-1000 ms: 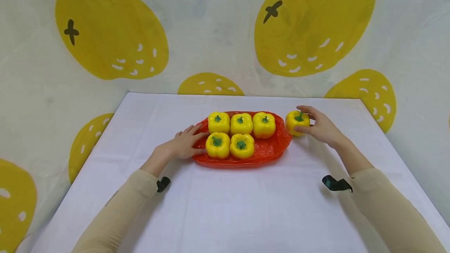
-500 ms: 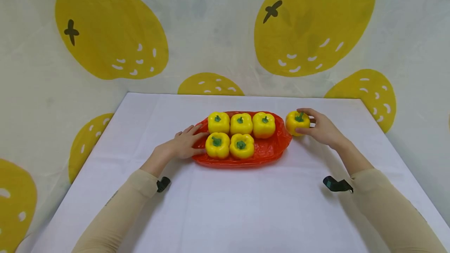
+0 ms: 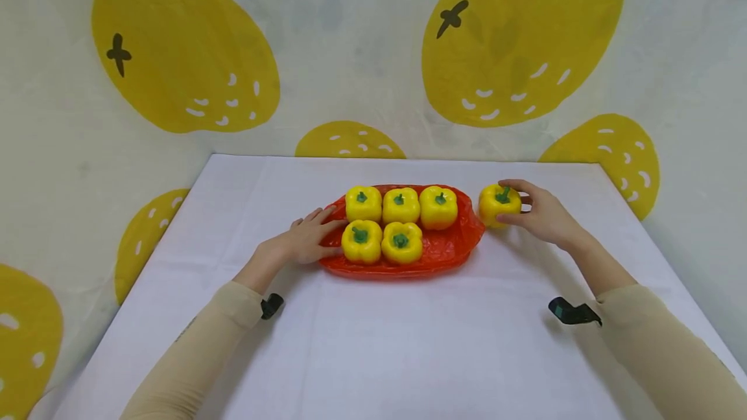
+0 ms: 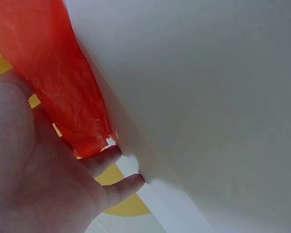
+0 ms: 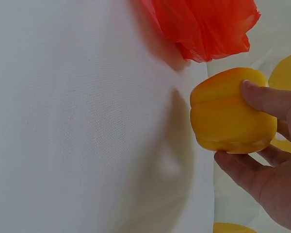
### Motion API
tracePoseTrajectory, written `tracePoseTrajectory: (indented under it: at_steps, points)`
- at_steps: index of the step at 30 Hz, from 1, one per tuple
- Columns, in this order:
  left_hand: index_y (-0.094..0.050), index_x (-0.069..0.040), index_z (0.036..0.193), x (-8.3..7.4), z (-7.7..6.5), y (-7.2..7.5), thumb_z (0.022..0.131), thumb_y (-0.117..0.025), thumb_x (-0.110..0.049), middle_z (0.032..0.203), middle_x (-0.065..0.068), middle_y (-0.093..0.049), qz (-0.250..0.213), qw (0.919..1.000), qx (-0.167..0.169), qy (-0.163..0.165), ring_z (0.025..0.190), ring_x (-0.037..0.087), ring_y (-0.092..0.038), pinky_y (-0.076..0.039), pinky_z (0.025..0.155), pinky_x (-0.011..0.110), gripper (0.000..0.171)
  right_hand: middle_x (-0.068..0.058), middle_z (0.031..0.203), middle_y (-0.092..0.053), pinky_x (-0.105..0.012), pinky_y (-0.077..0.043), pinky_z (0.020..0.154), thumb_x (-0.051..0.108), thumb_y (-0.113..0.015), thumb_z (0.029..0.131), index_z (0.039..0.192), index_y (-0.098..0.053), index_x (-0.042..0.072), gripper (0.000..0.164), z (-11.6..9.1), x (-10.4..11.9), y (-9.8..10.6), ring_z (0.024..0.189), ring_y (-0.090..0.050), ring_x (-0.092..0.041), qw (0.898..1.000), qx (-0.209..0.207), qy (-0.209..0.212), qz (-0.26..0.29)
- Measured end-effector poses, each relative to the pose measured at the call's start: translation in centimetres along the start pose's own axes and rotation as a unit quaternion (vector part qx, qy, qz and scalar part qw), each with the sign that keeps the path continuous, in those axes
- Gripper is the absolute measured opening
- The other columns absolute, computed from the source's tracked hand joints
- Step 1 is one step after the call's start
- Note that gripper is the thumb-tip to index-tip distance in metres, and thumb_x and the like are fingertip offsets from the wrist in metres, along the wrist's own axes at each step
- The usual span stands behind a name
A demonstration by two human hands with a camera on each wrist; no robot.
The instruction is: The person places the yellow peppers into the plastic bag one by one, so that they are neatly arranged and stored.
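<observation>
In the head view, a shallow red plastic bag [image 3: 440, 248], its rim spread wide, lies on the white table with several yellow bell peppers [image 3: 401, 242] with green stems in two rows. At its left end is my left hand [image 3: 306, 238], fingers spread and fairly straight; the thumb and one finger reach over the rim, and the bag partly hides them in the left wrist view. Just right of the bag, my right hand [image 3: 545, 216] grips another yellow bell pepper [image 3: 496, 207] between thumb and fingers. The right wrist view shows this pepper [image 5: 228, 114] seemingly above the tabletop, its stem hidden.
A white cloth covers the table [image 3: 373, 342]. Behind and beside it hangs a pale backdrop [image 3: 350, 50] printed with large yellow fruit. Black wrist cameras [image 3: 574, 311] stick out from both beige sleeves [image 3: 659, 342].
My right hand and the bell pepper in it have shifted slightly to the right, a little farther from the bag. The left hand and the peppers in the bag have stayed put.
</observation>
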State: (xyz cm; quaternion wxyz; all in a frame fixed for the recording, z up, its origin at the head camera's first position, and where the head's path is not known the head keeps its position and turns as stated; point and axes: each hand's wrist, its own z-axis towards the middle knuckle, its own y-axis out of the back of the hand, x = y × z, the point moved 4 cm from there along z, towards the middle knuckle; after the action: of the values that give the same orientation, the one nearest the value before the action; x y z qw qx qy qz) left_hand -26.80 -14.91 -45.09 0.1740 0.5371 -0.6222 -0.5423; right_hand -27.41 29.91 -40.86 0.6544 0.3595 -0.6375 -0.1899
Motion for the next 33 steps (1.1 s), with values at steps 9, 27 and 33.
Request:
tracePoseTrajectory:
  at_steps: [9, 27, 33]
  points:
    - [-0.032, -0.023, 0.163, -0.1, 0.0, 0.0, 0.100, -0.060, -0.053, 0.171, 0.015, -0.008, 0.001, 1.0000, 0.000, -0.001, 0.154, 0.044, -0.005, -0.012, 0.116, 0.072, 0.075, -0.024, 0.154, -0.040, -0.065, -0.048, 0.097, 0.028, -0.078, 0.094, 0.155, -0.041, 0.009, 0.074, -1.2, 0.9, 1.2, 0.133, -0.042, -0.054, 1.000, -0.008, 0.011, -0.015]
    - [-0.031, -0.023, 0.163, -0.1, 0.0, 0.1, 0.100, -0.060, -0.051, 0.171, 0.015, -0.007, 0.002, 1.0000, 0.000, 0.000, 0.154, 0.045, -0.005, -0.012, 0.116, 0.072, 0.075, -0.015, 0.148, -0.049, -0.040, -0.058, 0.091, 0.024, -0.079, 0.093, 0.153, -0.044, 0.014, 0.070, -2.8, 5.5, 2.7, 0.131, -0.048, -0.044, 0.998, -0.021, 0.038, -0.033]
    - [-0.031, -0.024, 0.163, 0.0, 0.1, 0.1, 0.100, -0.060, -0.051, 0.172, 0.013, -0.006, 0.001, 1.0000, 0.002, 0.003, 0.155, 0.043, -0.003, -0.012, 0.117, 0.071, 0.074, -0.013, 0.146, -0.050, -0.033, -0.056, 0.091, 0.022, -0.081, 0.092, 0.151, -0.046, 0.015, 0.069, -3.1, 6.8, 2.8, 0.131, -0.049, -0.045, 0.998, -0.031, 0.053, -0.027]
